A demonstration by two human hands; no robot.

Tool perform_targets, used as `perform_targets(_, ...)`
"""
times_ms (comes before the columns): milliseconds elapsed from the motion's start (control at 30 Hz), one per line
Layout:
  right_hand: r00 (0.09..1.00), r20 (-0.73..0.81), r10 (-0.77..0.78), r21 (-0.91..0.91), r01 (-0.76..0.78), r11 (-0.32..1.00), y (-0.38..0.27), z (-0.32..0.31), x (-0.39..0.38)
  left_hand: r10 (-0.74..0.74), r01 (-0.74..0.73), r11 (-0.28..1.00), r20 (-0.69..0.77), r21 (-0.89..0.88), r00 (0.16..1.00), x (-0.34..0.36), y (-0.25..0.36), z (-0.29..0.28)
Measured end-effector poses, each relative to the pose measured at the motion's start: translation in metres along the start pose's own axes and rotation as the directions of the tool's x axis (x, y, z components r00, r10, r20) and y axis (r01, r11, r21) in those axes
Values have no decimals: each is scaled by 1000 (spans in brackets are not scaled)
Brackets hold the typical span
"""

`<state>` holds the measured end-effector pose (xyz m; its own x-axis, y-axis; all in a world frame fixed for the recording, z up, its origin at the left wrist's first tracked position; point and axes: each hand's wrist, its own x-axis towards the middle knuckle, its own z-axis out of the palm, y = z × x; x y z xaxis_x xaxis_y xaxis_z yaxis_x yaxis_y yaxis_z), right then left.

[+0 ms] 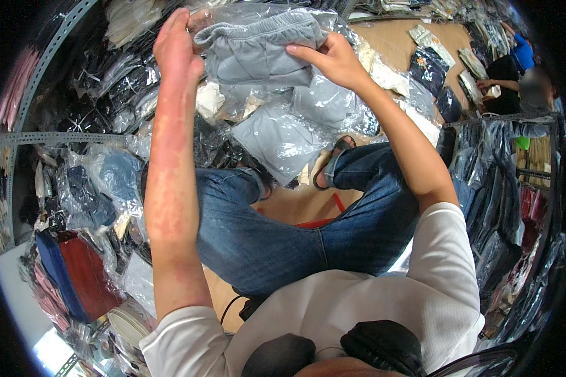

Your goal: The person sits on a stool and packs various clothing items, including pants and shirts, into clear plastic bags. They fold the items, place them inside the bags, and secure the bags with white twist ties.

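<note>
Grey elastic-waisted pants (258,53), folded, are held up in front of me with a clear plastic bag (233,14) around them. My right hand (334,60) grips their right side, thumb on top of the cloth and the other fingers mostly hidden behind. At the left edge, my left hand (177,47) holds the bag; its fingers point up and partly pass behind the plastic. Beneath the pants, a grey garment in clear plastic (280,138) lies on the pile by my feet.
Bagged clothes (119,69) are heaped at the left and ahead. A metal rack (69,137) stands at the left; shelves of bagged garments (484,182) line the right. A red folder-like item (88,276) lies lower left. Another person (519,69) sits far right beside stacked packages.
</note>
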<state>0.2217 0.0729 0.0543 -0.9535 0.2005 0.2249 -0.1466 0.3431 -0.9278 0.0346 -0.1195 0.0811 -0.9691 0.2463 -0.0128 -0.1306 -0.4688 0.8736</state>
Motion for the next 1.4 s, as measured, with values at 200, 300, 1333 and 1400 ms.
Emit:
perform_targets(200, 998, -15, 62, 70, -61, 996, -4, 8, -3, -69, 5, 861, 107, 508, 992, 28, -2, -33)
perform_targets(300, 988, -37, 153, 155, -146, 977, 0, -1, -4, -263, 166, 883, 169, 439, 950, 13, -15, -31)
perform_targets(1333, 152, 270, 951, 313, -948, 63, 179, 148, -158, -722, -382, -7, 260, 924, 641, -37, -204, -113)
perform_targets(1400, 158, 253, 955, 167, -979, 117, 199, 145, -167, -735, -385, -88, 201, 919, 647, -45, -218, -116)
